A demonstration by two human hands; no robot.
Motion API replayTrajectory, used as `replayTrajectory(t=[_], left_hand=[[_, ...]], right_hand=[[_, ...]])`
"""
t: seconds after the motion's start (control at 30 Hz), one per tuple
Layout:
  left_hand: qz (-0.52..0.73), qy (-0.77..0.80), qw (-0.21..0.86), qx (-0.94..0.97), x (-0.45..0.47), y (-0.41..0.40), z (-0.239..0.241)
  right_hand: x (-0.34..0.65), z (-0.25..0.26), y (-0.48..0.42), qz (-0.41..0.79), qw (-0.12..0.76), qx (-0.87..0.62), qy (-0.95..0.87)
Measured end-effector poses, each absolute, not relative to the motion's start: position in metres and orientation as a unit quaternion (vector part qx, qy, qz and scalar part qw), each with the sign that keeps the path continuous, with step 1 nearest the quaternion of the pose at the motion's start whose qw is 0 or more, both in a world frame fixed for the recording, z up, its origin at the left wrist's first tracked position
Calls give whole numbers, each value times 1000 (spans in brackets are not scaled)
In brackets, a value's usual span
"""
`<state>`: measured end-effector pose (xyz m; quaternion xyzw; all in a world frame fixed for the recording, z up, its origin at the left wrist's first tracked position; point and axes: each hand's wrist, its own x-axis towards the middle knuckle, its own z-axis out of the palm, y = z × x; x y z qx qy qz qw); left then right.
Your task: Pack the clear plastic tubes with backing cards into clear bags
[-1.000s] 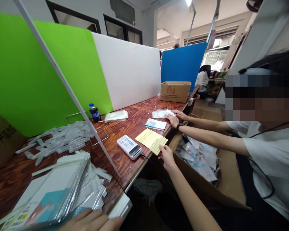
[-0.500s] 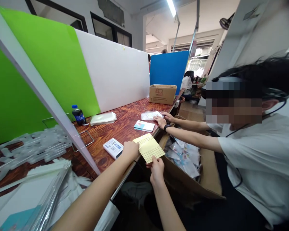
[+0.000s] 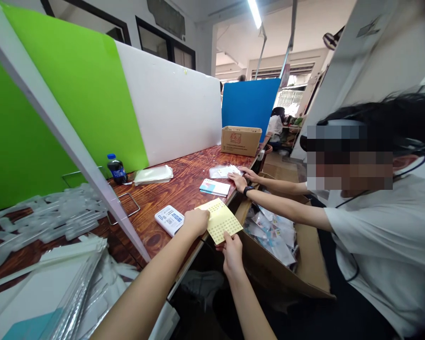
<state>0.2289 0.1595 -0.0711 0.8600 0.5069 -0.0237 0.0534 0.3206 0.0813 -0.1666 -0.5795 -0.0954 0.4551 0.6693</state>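
A yellow sheet with rows of small printed stickers (image 3: 224, 224) is held between my hands over the table's front edge. My left hand (image 3: 197, 222) is closed at the sheet's left side, its fingertips partly hidden. With thumb and fingers my right hand (image 3: 233, 250) pinches the lower edge. Left of the sheet lies a white box with blue print (image 3: 170, 219), near my left wrist. Beyond the sheet, a small stack of printed cards (image 3: 214, 187) rests on the wooden table (image 3: 189, 175).
A co-worker's hands (image 3: 239, 179) touch a clear packet (image 3: 221, 171). Below them stands an open carton (image 3: 313, 250) filled with bagged items. A cola bottle (image 3: 116, 169), plastic sleeves (image 3: 154, 174), a brown box (image 3: 241, 141) and pale plastic pieces (image 3: 74, 212) are on the table.
My left hand has shifted slightly right along the sticker sheet. The right hand keeps its pinch. The whole view has moved a little.
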Motion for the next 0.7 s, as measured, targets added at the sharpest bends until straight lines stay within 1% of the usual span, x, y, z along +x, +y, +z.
replayTrajectory(t=[0.13, 0.33, 0.7], left_hand=[[-26, 520, 63, 852, 232, 160, -69], [-3, 536, 36, 844, 236, 149, -71], [-26, 533, 46, 844, 237, 159, -63]], right_hand=[[320, -165, 82, 465, 657, -583, -108], [320, -162, 82, 469, 646, -589, -125], [320, -153, 80, 482, 630, -591, -146]])
